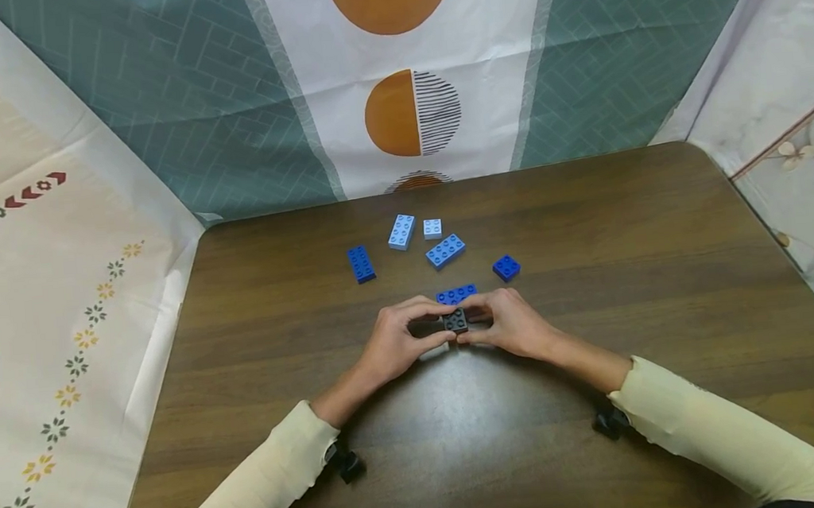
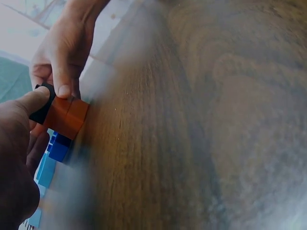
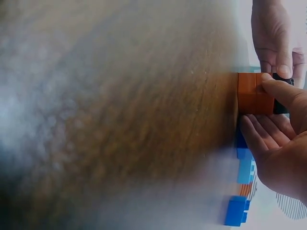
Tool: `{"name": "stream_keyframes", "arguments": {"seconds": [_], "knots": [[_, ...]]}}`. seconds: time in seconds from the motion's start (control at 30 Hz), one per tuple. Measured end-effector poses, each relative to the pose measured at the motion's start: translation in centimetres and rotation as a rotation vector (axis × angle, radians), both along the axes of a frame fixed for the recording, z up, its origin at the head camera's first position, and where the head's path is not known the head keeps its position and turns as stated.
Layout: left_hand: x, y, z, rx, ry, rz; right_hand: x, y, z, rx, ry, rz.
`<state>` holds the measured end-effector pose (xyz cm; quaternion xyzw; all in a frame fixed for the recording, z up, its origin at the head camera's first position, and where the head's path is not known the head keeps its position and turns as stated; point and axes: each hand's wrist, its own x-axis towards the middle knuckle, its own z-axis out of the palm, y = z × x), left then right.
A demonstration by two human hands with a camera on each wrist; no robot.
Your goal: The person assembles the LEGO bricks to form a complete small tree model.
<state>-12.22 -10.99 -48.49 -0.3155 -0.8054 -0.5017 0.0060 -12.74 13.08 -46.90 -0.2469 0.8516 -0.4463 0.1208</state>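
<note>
A black toy brick [image 1: 455,321] sits on top of two stacked orange toy bricks [image 2: 67,115], which stand at the tabletop. My left hand [image 1: 393,336] pinches the black brick, its thumb pressed on the near side in the left wrist view. From the other side my right hand [image 1: 514,324] grips the orange bricks, its thumb [image 3: 276,88] lying near the seam just under the black one. Seen from the head, the black brick and the fingers hide the orange ones. Close behind the stack lies a blue brick [image 1: 456,294].
Farther back on the wooden table [image 1: 295,295] lie a dark blue brick [image 1: 361,264], two light blue long bricks [image 1: 401,231], a small pale blue brick [image 1: 432,229] and a small blue brick [image 1: 506,268]. Patterned cloth [image 1: 223,101] hangs beyond the table's back edge.
</note>
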Motion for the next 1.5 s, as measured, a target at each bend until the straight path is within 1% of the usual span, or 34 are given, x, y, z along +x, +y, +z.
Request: {"name": "stream_keyframes", "arguments": {"seconds": [0.13, 0.23, 0.33, 0.43, 0.53, 0.7, 0.77, 0.87, 0.93, 1.0, 1.13, 1.2, 1.5], "knots": [[-0.1, 0.1, 0.0, -0.007, 0.002, -0.008, 0.1, 0.3, 0.2, -0.008, 0.003, 0.013], [-0.1, 0.1, 0.0, 0.000, 0.008, -0.013, 0.2, 0.5, 0.3, -0.052, 0.020, 0.016], [-0.1, 0.1, -0.1, 0.005, 0.018, -0.017, 0.5, 0.8, 0.5, -0.101, 0.056, 0.001], [-0.1, 0.1, 0.0, -0.006, 0.023, -0.017, 0.7, 1.0, 0.6, -0.115, 0.071, -0.025], [-0.1, 0.1, 0.1, -0.038, 0.036, -0.015, 0.9, 1.0, 0.6, -0.109, 0.063, -0.043], [-0.1, 0.1, 0.4, -0.125, 0.066, -0.007, 1.0, 1.1, 0.3, -0.117, 0.072, -0.069], [0.0, 0.1, 0.4, -0.123, 0.044, -0.005, 1.0, 1.1, 0.3, -0.125, 0.078, -0.073], [0.2, 0.0, 0.4, -0.069, -0.007, 0.000, 0.9, 1.0, 0.2, -0.138, 0.082, -0.064], [0.3, 0.0, 0.4, -0.043, -0.023, 0.007, 0.9, 0.9, 0.2, -0.150, 0.076, -0.055], [0.5, 0.1, 0.4, -0.047, -0.001, 0.018, 0.9, 0.9, 0.2, -0.163, 0.067, -0.046], [0.7, 0.2, 0.4, -0.087, 0.079, 0.045, 1.0, 1.0, 0.2, -0.193, 0.038, -0.029], [0.7, 0.3, 0.4, -0.095, 0.105, 0.056, 1.0, 1.0, 0.2, -0.206, 0.025, -0.024], [1.1, 0.3, 0.2, -0.139, 0.173, 0.089, 0.9, 0.9, 0.5, -0.188, 0.011, -0.012]]}}
